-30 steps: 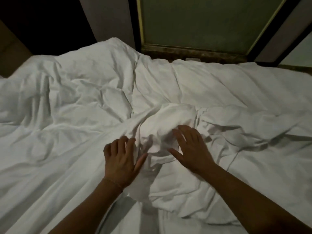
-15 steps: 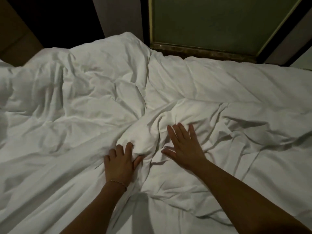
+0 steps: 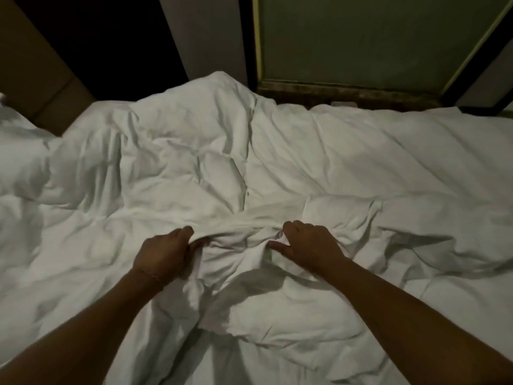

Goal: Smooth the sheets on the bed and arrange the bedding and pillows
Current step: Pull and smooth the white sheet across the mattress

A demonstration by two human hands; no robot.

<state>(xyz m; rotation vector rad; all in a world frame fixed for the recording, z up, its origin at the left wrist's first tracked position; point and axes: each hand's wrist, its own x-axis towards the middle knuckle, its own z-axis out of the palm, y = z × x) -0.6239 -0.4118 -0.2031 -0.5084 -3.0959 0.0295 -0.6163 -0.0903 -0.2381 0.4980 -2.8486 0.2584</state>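
Bedding fills the head view: a white duvet [image 3: 277, 168] lies rumpled across the bed from the left edge to the right edge, creased in soft ridges, with a deep fold running from the far middle toward the near middle; near the centre the cloth is gathered into a bunched ridge [image 3: 238, 234] that runs between the two hands. The left hand [image 3: 163, 251] sits at the left end of that ridge, knuckles up, its fingers curled over and into the fabric so that a fold is pinched between fingers and thumb; a thin bracelet [image 3: 151, 275] circles its wrist. The right hand [image 3: 308, 245] sits at the right end of the ridge, fingers bent down and tucked into the cloth, the thumb stretched along the near side toward the left; it grips a gathered fold there. Both bare forearms reach in from the near corners and cast shadows on the sheet below the ridge. At the far left edge a white pillow [image 3: 19, 151] lies partly in view, touching the duvet; behind it stands a brown padded headboard [image 3: 36, 73]. Beyond the far side of the bed are a pale curtain [image 3: 200, 34], a dark gap to its left, and a greenish framed panel [image 3: 369, 37] above a dark ledge.
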